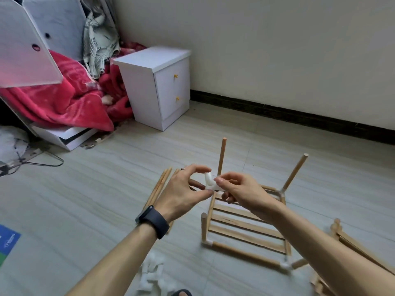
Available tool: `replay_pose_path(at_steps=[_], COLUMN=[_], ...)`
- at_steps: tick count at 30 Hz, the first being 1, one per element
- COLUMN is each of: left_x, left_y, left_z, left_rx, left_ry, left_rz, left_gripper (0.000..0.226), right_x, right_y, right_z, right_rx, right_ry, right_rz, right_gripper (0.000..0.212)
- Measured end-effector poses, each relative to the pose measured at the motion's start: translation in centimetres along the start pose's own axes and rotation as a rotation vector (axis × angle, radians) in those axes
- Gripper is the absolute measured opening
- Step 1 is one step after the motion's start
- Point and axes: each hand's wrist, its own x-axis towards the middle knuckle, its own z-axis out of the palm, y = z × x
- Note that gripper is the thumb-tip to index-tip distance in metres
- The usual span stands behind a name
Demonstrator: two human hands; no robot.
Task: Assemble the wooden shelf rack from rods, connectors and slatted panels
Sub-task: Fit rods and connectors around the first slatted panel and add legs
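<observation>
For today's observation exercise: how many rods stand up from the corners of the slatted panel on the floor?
3 plainly: far-left rod, far-right rod, leaning, near-left rod. A blurred stub at the near-right corner may be a fourth.

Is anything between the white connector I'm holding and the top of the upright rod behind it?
Nothing visible. Left hand and right hand pinch the white connector before the upright rod; its bare top stands clear above.
</observation>
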Motion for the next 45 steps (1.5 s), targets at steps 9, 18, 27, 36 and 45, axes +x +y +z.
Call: replay_pose_path(at_steps=[9,18,27,36,45], left_x=[-2.5,-2.0,-1.7,-3.1,-4.7], left_y=[-3.8,-6.3,-8.7,-10.2,-11.3], left_z=[1.8,2.7,3.2,4.3,5.1], left_rx=[-0.324,-0.375,-0.364,-0.325,-0.428], left_ry=[-0.057,-0.06,-0.124,-0.101,-0.069], left_rz=[-0.296,-0.348,-0.4,-0.372,-0.359], left_gripper=[0.029,0.029,0.032,0.034,0.049], right_x=[-0.8,-0.5,0.1,-0.6,-1.5], right_y=[5.0,8.2,8.9,8.7,8.6], right_z=[2.4,3.5,4.7,5.1,5.5], right_rx=[0.154,0.152,0.098,-0.027,-0.282], right_ry=[0.043,0.103,0.145,0.123,0.127], right_rz=[0.081,0.155,0.178,0.161,0.086], right_gripper=[0.013,0.015,0.021,0.019,0.017])
